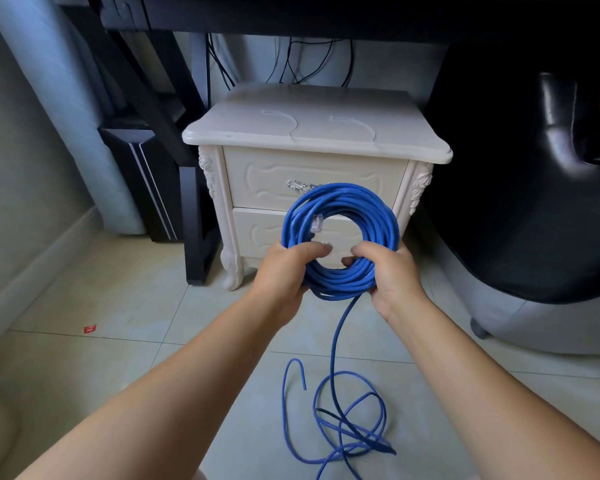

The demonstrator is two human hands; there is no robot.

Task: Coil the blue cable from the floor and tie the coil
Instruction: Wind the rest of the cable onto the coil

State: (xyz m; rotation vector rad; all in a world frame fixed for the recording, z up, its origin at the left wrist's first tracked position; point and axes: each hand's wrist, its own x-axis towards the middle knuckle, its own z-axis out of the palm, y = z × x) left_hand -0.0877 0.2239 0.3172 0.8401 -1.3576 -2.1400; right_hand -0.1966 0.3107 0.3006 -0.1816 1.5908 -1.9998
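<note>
The left hand and right hand are bare, and so are both wrists. The left forearm and right forearm are uncovered down to the lower edge. The fingernails look short.

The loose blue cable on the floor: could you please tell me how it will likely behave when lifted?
Probably floppy yet springy: the loose cable hangs limp but lies in open loops. Those overlapping loops may snag. The coil could spring apart if the left hand and right hand relax.
</note>
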